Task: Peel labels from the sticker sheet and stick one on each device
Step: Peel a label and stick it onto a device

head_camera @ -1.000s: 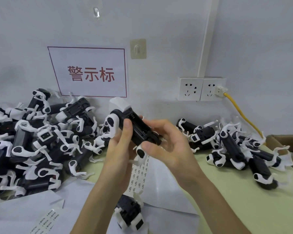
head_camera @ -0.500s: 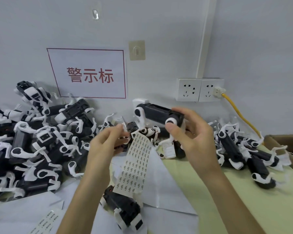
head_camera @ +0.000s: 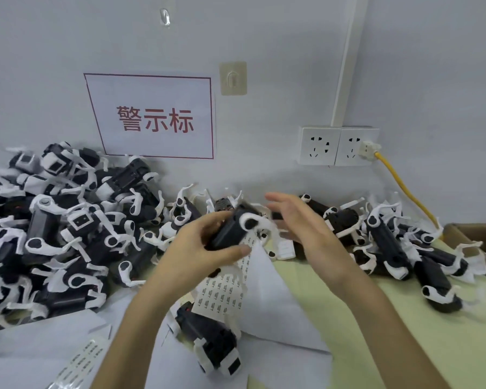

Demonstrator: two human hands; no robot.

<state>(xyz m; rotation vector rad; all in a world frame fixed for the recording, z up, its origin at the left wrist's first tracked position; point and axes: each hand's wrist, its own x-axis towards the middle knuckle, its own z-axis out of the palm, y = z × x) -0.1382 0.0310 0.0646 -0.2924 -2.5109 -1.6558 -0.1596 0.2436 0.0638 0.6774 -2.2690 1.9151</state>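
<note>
left hand (head_camera: pixel 205 248) grips a device (head_camera: pixel 230 231), the sheet (head_camera: pixel 222 290) dangling beneath; right hand (head_camera: pixel 306 228) hovers spread, empty. the sheet looks loosely caught and could slip or crease.

You had a white sign (head_camera: pixel 152 116) with red characters on the wall (head_camera: pixel 432 80), a beige adhesive hook (head_camera: pixel 233 78) just right of it and a clear hook (head_camera: pixel 165 16) higher up. Farther right, a double socket (head_camera: pixel 320 146) held a white plug (head_camera: pixel 369 150) with a yellow cable (head_camera: pixel 404 187) in its right half, and a cardboard box (head_camera: pixel 469 237) sat at the table's (head_camera: pixel 404 327) edge.
</note>
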